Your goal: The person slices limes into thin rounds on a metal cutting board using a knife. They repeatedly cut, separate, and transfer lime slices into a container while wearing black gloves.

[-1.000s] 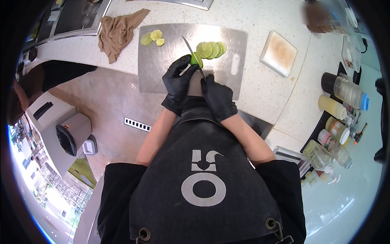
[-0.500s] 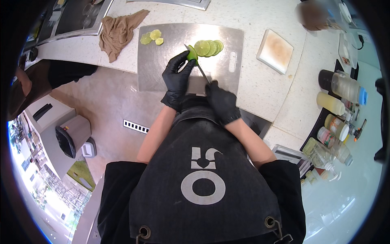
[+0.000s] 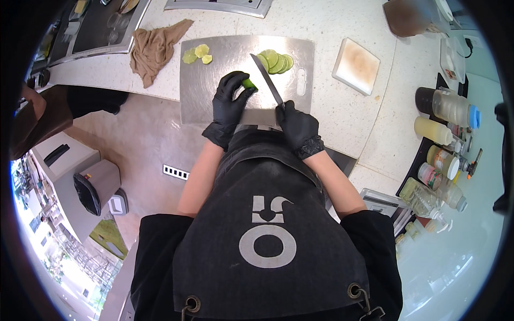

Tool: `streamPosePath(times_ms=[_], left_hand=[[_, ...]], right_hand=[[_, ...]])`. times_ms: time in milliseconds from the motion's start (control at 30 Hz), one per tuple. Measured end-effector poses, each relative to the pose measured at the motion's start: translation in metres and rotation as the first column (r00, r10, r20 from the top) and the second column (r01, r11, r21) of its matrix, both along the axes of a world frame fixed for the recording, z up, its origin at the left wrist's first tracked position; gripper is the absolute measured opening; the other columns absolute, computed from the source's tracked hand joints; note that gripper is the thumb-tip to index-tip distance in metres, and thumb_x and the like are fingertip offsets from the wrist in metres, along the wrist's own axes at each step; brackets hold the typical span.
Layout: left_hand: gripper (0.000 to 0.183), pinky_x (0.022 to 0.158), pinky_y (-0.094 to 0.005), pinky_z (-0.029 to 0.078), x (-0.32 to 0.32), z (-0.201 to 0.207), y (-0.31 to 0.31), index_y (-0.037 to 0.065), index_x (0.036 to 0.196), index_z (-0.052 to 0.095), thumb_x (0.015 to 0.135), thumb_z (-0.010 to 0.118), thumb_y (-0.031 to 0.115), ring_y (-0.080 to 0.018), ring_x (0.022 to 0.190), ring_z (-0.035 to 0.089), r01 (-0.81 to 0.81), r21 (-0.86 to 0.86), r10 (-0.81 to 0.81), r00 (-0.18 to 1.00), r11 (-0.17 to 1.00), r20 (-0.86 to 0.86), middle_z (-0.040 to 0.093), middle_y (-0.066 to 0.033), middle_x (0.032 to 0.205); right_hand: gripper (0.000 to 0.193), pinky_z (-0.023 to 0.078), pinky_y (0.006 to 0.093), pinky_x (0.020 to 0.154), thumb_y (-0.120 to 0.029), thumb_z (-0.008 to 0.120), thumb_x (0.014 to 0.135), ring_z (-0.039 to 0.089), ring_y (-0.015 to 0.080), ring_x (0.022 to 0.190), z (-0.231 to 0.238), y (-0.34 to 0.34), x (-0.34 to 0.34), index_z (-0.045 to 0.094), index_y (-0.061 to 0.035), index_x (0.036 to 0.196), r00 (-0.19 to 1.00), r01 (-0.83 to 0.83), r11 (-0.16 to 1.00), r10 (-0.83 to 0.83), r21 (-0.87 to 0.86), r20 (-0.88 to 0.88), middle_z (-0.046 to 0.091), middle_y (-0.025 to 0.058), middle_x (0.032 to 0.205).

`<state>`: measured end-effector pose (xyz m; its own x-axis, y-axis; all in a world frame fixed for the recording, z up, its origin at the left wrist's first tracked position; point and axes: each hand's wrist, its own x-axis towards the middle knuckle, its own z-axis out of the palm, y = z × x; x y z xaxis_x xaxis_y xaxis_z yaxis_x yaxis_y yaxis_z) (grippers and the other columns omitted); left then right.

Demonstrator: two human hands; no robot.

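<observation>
A lime piece (image 3: 249, 84) is pinched in the fingers of my black-gloved left hand (image 3: 229, 99), over the metal cutting board (image 3: 203, 101). My right hand (image 3: 297, 127), gloved in black too, is closed around the handle of a knife (image 3: 267, 78). The blade slants up and left across the board, its tip beside a row of overlapping lime slices (image 3: 277, 61). Between blade and lime piece there is a gap. At the board's far left lie a few smaller lime slices (image 3: 201, 51).
A crumpled brown cloth (image 3: 155, 51) lies left of the board. On the right are a stained white block (image 3: 356, 66) and several bottles (image 3: 433, 130) along the wall. Another person (image 3: 45, 115) stands at the left; a bin (image 3: 96, 182) is on the floor.
The knife has come away from the lime and moved right, beside the sliced row. My left hand has drawn slightly nearer with the lime piece, now turned and showing less.
</observation>
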<state>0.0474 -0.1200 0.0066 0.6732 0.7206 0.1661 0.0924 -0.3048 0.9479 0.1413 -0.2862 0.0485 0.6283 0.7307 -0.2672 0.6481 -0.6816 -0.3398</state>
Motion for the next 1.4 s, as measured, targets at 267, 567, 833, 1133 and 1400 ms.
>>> streamPosePath(times_ms=[267,567,833,1133,1400], left_hand=[[0.025,0.076,-0.0331,0.054,-0.028,0.015,0.008,0.007,0.086,0.062,0.074,0.080,0.020,-0.0249,0.096,0.064,0.150,0.361,-0.035,0.951,0.921,-0.306,0.061,-0.0118,0.123],[0.035,0.084,-0.0378,0.052,-0.001,0.037,0.003,0.010,0.105,0.062,0.075,0.077,0.019,-0.0304,0.101,0.060,0.254,0.379,-0.061,0.890,0.890,-0.452,0.063,-0.0108,0.116],[0.047,0.082,-0.0363,0.052,0.002,0.047,0.009,0.019,0.126,0.059,0.081,0.070,0.019,-0.0275,0.096,0.063,0.338,0.331,-0.086,0.803,0.881,-0.590,0.064,-0.0115,0.110],[0.043,0.077,-0.0243,0.052,0.001,0.039,0.018,0.011,0.124,0.063,0.082,0.072,0.010,-0.0101,0.089,0.065,-0.191,-0.469,0.069,0.962,0.862,-0.266,0.068,-0.0136,0.111],[0.042,0.085,-0.0227,0.050,0.004,0.028,0.008,0.000,0.126,0.058,0.086,0.069,0.005,-0.0113,0.096,0.060,-0.260,-0.557,0.235,0.965,0.789,-0.116,0.065,-0.0128,0.116]], right_hand=[[0.034,0.050,0.0454,0.048,-0.041,0.044,0.097,0.064,0.0327,0.054,0.008,0.000,0.001,0.054,-0.0084,0.094,0.998,0.010,0.999,-0.012,-0.038,-0.066,0.064,0.0138,0.060],[0.030,0.050,0.0450,0.048,-0.035,0.047,0.096,0.064,0.0329,0.053,0.008,-0.005,-0.002,0.054,-0.0063,0.092,1.000,-0.026,0.999,0.026,-0.027,-0.006,0.064,0.0140,0.061],[0.028,0.049,0.0441,0.047,-0.034,0.048,0.095,0.064,0.0322,0.052,0.010,-0.004,0.002,0.055,-0.0077,0.091,1.000,-0.026,0.999,0.026,0.025,-0.005,0.064,0.0139,0.061],[0.026,0.047,0.0434,0.045,-0.033,0.049,0.095,0.061,0.0301,0.047,0.005,0.026,-0.027,0.055,-0.0084,0.088,0.999,-0.043,0.989,0.038,0.143,0.035,0.061,0.0116,0.056],[0.026,0.045,0.0416,0.041,-0.031,0.048,0.096,0.059,0.0275,0.043,-0.001,0.036,-0.026,0.054,-0.0075,0.087,0.988,-0.096,0.985,0.076,0.145,0.133,0.060,0.0105,0.052]])
